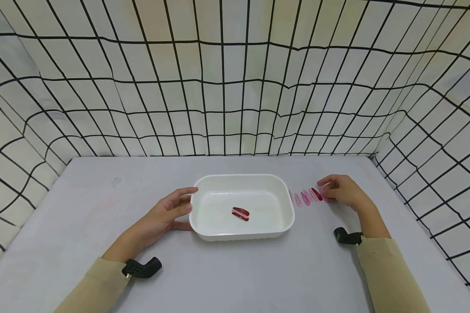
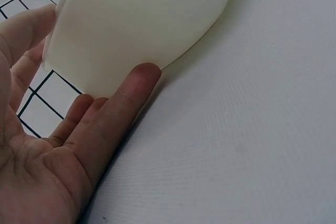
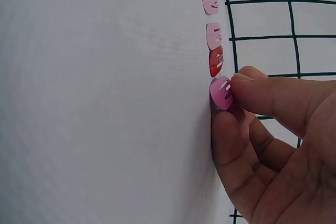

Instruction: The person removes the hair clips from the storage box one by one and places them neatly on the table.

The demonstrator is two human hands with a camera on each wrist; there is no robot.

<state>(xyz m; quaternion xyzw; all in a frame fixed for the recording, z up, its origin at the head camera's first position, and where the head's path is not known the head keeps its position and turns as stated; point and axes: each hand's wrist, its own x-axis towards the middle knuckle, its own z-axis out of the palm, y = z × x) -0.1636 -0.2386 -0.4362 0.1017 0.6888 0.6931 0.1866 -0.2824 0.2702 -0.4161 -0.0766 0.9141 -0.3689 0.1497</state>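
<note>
A white tray (image 1: 207, 232) stands mid-table in the head view, with a few red and pink hair clips (image 1: 240, 211) lying inside it. My left hand (image 1: 166, 213) holds the tray's left end, fingertips at the rim and against the wall; the left wrist view shows a fingertip (image 2: 147, 74) low on the wall. To the right of the tray, my right hand (image 1: 342, 191) pinches a pink hair clip (image 3: 222, 94) between thumb and finger at the table surface. Beside it lies a red hair clip (image 3: 216, 61), then several pink hair clips (image 1: 305, 198) in a row.
Black wire grid panels (image 1: 223, 108) enclose the pale table (image 1: 235, 278) at the back and both sides. Each wrist carries a black camera (image 1: 142, 267) on a strap. The clip row runs from the tray's right side to my right hand.
</note>
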